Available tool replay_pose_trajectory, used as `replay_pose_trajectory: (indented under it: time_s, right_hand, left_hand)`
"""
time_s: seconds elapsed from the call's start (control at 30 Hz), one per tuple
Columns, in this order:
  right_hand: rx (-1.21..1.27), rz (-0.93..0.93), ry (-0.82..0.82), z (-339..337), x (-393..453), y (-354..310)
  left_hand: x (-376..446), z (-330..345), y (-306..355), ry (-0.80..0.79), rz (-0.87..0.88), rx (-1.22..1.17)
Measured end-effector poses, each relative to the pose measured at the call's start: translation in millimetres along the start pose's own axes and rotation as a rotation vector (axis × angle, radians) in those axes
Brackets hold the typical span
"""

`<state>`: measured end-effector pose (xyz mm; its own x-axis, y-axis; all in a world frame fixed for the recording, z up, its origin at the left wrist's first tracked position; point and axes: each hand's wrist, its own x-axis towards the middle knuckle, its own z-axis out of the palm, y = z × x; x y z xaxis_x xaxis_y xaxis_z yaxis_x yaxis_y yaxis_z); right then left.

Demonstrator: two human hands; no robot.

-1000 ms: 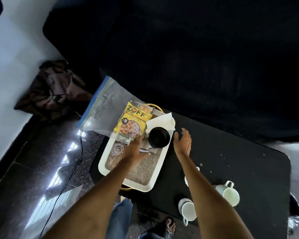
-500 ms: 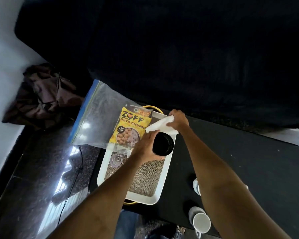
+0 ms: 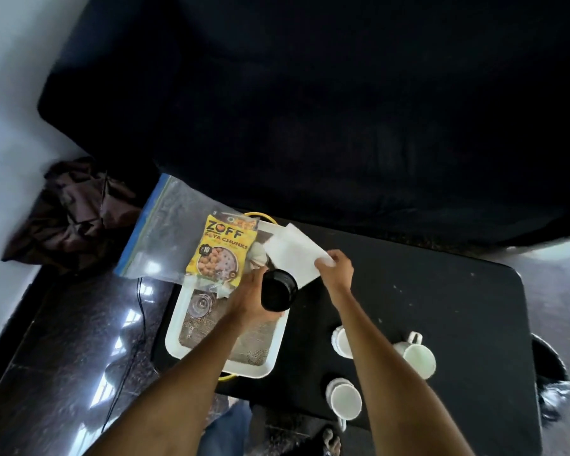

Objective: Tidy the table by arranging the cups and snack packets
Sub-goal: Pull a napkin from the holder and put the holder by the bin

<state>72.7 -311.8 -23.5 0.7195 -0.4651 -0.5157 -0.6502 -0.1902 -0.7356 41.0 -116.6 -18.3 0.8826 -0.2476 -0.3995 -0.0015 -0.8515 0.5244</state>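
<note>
Left hand (image 3: 249,296) clamped round ribbed black cup (image 3: 278,290) over burlap-lined white tray (image 3: 175,337); right hand (image 3: 336,269) pinching flat white packet (image 3: 293,253) just beyond cup.

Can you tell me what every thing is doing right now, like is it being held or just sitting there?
Left hand: closed around the black cup.
Black cup: held, tilted, over the tray.
Right hand: pinching the white paper.
White paper: held, lifted at one corner.
Yellow snack packet: lying flat, sealed.
Clear zip bag: lying flat under the packet.
White tray: resting on the table.
Three white cups: sitting upright, untouched.
</note>
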Motion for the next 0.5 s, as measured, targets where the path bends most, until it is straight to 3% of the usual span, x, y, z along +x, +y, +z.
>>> replay_pose_trajectory:
  time_s: [0.3,0.5]
  right_hand:
    - [0.226,0.041,0.089,-139,-76,61]
    - [0.357,0.121,0.225,-246,-107,108]
  left_hand:
    - [-94,61,99,0.059,-0.058,-0.048]
    - [-139,111,176,-0.021,0.009,-0.056]
